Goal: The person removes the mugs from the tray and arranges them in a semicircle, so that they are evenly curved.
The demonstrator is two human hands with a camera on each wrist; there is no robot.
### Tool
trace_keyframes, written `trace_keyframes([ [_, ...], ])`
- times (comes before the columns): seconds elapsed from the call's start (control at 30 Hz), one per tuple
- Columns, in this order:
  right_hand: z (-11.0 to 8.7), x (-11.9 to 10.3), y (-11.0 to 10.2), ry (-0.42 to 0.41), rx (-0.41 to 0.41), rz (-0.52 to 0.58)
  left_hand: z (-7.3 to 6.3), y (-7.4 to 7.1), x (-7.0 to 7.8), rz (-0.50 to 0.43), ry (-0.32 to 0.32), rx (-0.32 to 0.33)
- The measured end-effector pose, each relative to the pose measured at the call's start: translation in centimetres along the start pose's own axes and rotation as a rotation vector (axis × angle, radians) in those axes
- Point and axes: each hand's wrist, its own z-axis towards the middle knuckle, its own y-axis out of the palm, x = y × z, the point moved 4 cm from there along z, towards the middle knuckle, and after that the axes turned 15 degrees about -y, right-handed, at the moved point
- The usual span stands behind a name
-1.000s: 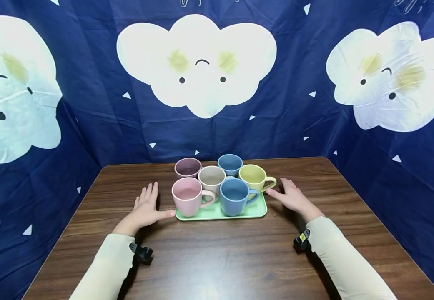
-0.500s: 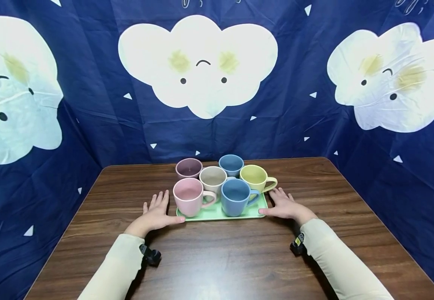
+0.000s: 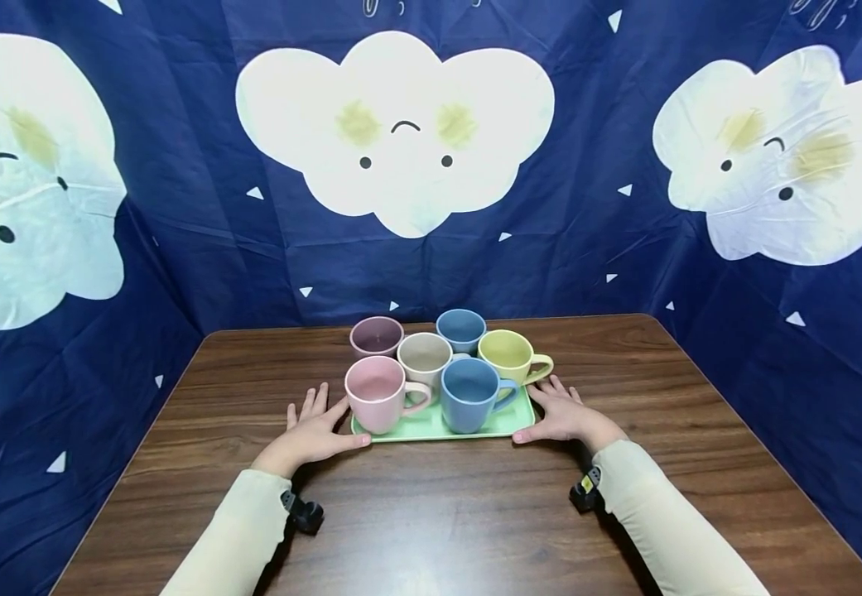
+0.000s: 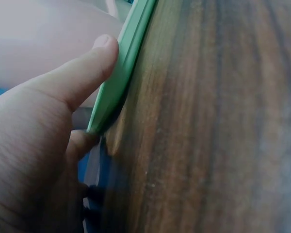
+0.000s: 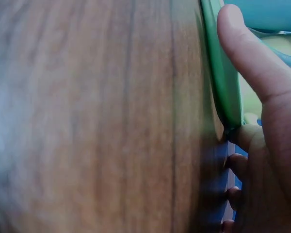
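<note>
A light green tray lies on the wooden table and bears several mugs. At its front stand a pink mug and a blue mug. Behind them are a pale grey mug, a yellow mug, a purple mug and a second blue mug. My left hand holds the front left corner, thumb on the front rim and index finger at the side. My right hand holds the front right corner likewise, its other fingers spread beside the tray.
The brown wooden table stretches toward me in front of the tray. A dark blue curtain with cloud prints hangs behind the table and along both sides. The yellow mug's handle sticks out past the tray's right side.
Both hands have moved in and toward me onto the tray's front corners. The left index finger has come in against the tray's side; tray and mugs keep their places.
</note>
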Motion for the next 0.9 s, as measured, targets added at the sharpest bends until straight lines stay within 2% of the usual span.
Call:
trace_keyframes([
  [0.4, 0.4, -0.4, 0.2, 0.017, 0.015, 0.004, -0.8, -0.1, 0.2, -0.041, 0.029, 0.013],
  [0.7, 2.5, -2.6, 1.0, 0.026, 0.007, 0.016, -1.4, -0.8, -2.6, 0.006, -0.029, 0.065],
  [0.9, 4.0, -4.0, 1.7, 0.02, -0.008, 0.018, -2.3, -1.6, -4.1, 0.006, -0.072, 0.071],
])
